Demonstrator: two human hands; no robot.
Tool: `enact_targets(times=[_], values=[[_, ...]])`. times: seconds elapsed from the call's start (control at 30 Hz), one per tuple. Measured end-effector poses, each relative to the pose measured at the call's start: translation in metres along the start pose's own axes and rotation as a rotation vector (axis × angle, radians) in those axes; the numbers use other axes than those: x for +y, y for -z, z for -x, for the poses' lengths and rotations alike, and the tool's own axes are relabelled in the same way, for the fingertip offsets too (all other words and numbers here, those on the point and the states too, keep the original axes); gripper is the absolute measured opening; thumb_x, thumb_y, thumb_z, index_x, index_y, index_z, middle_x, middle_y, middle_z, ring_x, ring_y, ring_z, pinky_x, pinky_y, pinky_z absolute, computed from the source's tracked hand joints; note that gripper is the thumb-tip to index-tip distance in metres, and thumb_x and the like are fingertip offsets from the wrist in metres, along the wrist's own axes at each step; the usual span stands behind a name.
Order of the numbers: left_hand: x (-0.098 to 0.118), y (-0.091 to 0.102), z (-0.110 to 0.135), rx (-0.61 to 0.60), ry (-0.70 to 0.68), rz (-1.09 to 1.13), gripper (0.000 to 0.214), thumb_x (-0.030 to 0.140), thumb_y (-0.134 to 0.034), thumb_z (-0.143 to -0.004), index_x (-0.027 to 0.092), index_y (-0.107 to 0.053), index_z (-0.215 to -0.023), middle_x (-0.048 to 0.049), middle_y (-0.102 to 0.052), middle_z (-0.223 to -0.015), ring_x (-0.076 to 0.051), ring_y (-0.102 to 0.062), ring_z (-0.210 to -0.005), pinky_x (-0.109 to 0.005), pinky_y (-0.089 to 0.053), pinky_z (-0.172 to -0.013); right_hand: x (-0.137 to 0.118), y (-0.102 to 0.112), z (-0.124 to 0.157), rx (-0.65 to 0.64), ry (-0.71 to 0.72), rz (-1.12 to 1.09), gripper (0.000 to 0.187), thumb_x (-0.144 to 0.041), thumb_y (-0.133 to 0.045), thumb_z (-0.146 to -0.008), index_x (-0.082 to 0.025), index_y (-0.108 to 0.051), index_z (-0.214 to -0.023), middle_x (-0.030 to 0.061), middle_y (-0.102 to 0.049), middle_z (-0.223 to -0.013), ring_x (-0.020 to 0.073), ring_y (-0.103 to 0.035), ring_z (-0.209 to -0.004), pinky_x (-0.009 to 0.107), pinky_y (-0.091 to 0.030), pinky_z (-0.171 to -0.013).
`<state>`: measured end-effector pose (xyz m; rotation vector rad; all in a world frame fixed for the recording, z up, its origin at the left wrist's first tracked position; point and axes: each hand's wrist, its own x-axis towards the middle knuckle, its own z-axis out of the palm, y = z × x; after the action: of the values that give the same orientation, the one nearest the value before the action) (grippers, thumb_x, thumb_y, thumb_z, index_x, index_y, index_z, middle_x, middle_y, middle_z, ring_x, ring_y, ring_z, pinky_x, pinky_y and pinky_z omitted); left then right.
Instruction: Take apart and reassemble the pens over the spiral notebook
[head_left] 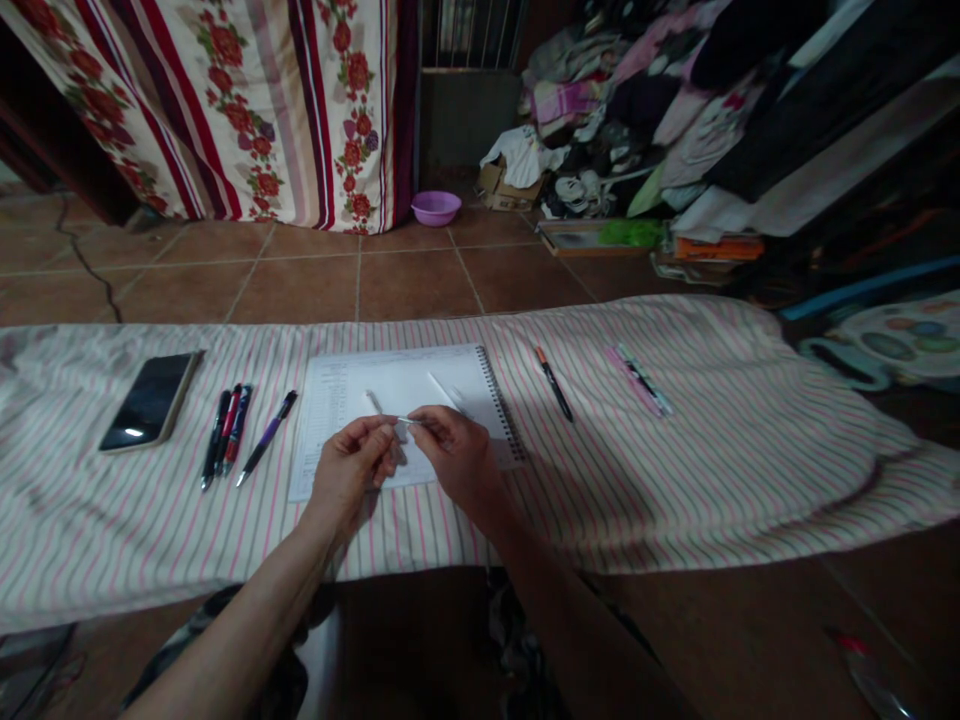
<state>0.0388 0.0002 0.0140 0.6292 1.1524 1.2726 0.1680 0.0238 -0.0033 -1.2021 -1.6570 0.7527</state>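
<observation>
Over the notebook (390,375), my left hand (352,460) and my right hand (461,455) meet with fingers pinched. Between their fingertips runs a thin, light pen part (406,420); its exact kind is too small to make out. Just beyond my left fingers, a white pen piece (372,401) lies on the page. A slim white stick (441,388) rests on the paper past my right hand, with a clear piece beside it, partly hidden. The notebook's spiral binding is at its right edge.
Left of the notebook lie a purple-and-black pen (268,438), several pens (226,430) in a row and a phone (151,402). To the right are an orange-and-black pen (553,384) and pink and pale-green pens (641,380). A striped cloth (712,450) covers the surface.
</observation>
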Motion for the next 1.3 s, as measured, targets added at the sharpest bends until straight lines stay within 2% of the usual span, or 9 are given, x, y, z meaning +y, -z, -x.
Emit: enact_targets(times=[0.13,0.27,0.37,0.47,0.57,0.7,0.9,1.1,1.3], values=[[-0.001,0.009,-0.003,0.085,-0.212,-0.291,0.012,0.022,-0.067,-0.068,0.016,-0.068,-0.079,0.0005,-0.059,-0.057,-0.008,-0.047,-0.046,-0.017,-0.035,-0.043,-0.002,0.003,-0.001,0.018,-0.051,-0.006,0.010,-0.020,-0.057,-0.075,-0.021,-0.064,-0.081,0.0009,-0.069,-0.072,0.0131,-0.064,-0.065,0.023,-0.051,-0.062],[-0.002,0.022,-0.010,0.113,-0.563,-0.752,0.015,0.017,-0.058,-0.074,0.022,-0.070,-0.080,-0.0051,-0.062,-0.088,-0.017,-0.056,-0.077,-0.024,-0.046,-0.063,-0.002,0.005,-0.001,0.011,-0.077,-0.006,0.009,-0.020,-0.058,-0.074,-0.021,-0.065,-0.080,0.0006,-0.069,-0.071,0.0127,-0.064,-0.063,0.023,-0.050,-0.061],[-0.001,0.032,-0.017,0.076,-0.783,-1.112,0.028,0.012,-0.050,-0.077,0.024,-0.068,-0.094,-0.0081,-0.059,-0.106,-0.025,-0.049,-0.104,-0.039,-0.045,-0.084,-0.001,0.005,-0.001,0.009,-0.069,0.008,0.009,-0.020,-0.058,-0.075,-0.021,-0.065,-0.081,0.0008,-0.069,-0.072,0.0130,-0.064,-0.064,0.023,-0.050,-0.061],[0.000,0.040,-0.022,-0.026,-0.921,-1.308,0.037,0.006,-0.047,-0.075,0.025,-0.065,-0.102,-0.0082,-0.053,-0.122,-0.029,-0.032,-0.125,-0.048,-0.040,-0.094,-0.001,0.006,-0.001,0.006,-0.063,0.021,0.009,-0.020,-0.058,-0.075,-0.021,-0.065,-0.081,0.0006,-0.069,-0.073,0.0132,-0.065,-0.065,0.023,-0.051,-0.063],[0.002,0.043,-0.026,-0.105,-0.977,-1.404,0.040,0.005,-0.046,-0.076,0.024,-0.063,-0.106,-0.0079,-0.048,-0.130,-0.030,-0.023,-0.131,-0.051,-0.036,-0.098,0.000,0.006,-0.001,0.001,-0.062,0.031,0.009,-0.020,-0.058,-0.075,-0.021,-0.065,-0.081,0.0007,-0.070,-0.073,0.0131,-0.065,-0.064,0.024,-0.051,-0.063],[0.001,0.042,-0.029,-0.162,-0.979,-1.439,0.034,0.009,-0.047,-0.079,0.025,-0.065,-0.103,-0.0078,-0.046,-0.133,-0.031,-0.020,-0.133,-0.053,-0.032,-0.101,0.001,0.006,0.000,0.002,-0.042,0.031,0.009,-0.020,-0.057,-0.075,-0.022,-0.064,-0.081,0.0008,-0.070,-0.075,0.0132,-0.065,-0.065,0.024,-0.051,-0.063],[-0.004,0.041,-0.034,-0.177,-0.972,-1.441,0.025,0.015,-0.049,-0.081,0.023,-0.068,-0.095,-0.0094,-0.049,-0.130,-0.031,-0.020,-0.133,-0.052,-0.032,-0.101,0.000,0.007,0.000,-0.010,-0.052,0.038,0.009,-0.020,-0.058,-0.076,-0.021,-0.064,-0.081,0.0011,-0.070,-0.074,0.0136,-0.065,-0.065,0.024,-0.051,-0.062],[-0.003,0.039,-0.035,-0.131,-0.993,-1.445,0.020,0.017,-0.048,-0.082,0.022,-0.066,-0.091,-0.0094,-0.060,-0.116,-0.030,-0.030,-0.129,-0.054,-0.026,-0.102,0.001,0.010,-0.001,-0.003,-0.049,0.067,0.009,-0.020,-0.058,-0.076,-0.021,-0.064,-0.081,0.0012,-0.070,-0.075,0.0144,-0.065,-0.066,0.025,-0.051,-0.065],[0.000,0.044,-0.034,-0.123,-1.064,-1.467,0.026,0.010,-0.045,-0.080,0.018,-0.062,-0.097,-0.0086,-0.067,-0.093,-0.025,-0.050,-0.108,-0.051,-0.025,-0.103,0.006,0.016,-0.002,0.035,-0.062,0.071,0.010,-0.021,-0.056,-0.077,-0.019,-0.064,-0.082,0.0019,-0.069,-0.075,0.0139,-0.064,-0.066,0.024,-0.050,-0.064]])
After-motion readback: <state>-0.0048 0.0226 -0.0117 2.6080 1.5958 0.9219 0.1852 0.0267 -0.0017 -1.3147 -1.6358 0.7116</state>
